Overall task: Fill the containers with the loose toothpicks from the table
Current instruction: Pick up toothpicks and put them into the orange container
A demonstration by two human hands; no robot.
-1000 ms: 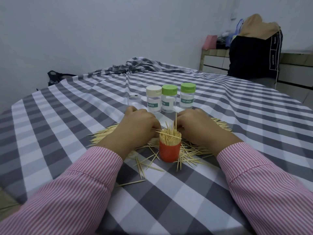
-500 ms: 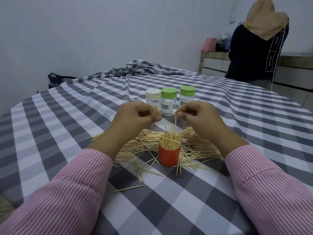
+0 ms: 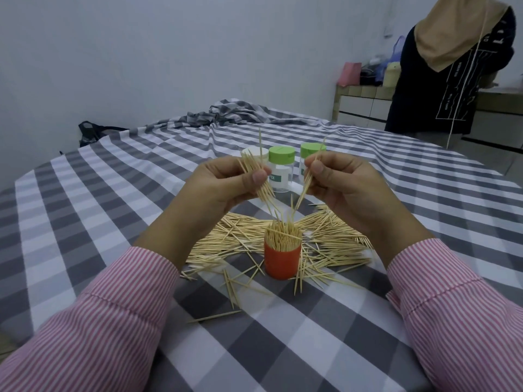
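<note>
An open orange container [image 3: 282,260] stands upright on the checked tablecloth, packed with upright toothpicks. Loose toothpicks [image 3: 232,241] lie heaped around it on both sides. My left hand [image 3: 223,188] pinches a thick bundle of toothpicks above and left of the container, their tips pointing down toward its mouth. My right hand [image 3: 342,185] pinches a smaller bundle above and right of it, also angled down toward the mouth. Behind my hands stand three clear capped containers: one with a white lid [image 3: 254,153] and two with green lids [image 3: 281,157] [image 3: 311,149].
The table [image 3: 113,210] is covered by a grey and white checked cloth, bunched at the far end. A person in dark clothes [image 3: 450,80] stands at the far right by a low cabinet [image 3: 359,104]. A dark bag [image 3: 93,132] lies at the far left.
Both hands have risen from the pile on the table, each now holding a bundle of toothpicks above the orange container. The camera view has tilted up slightly.
</note>
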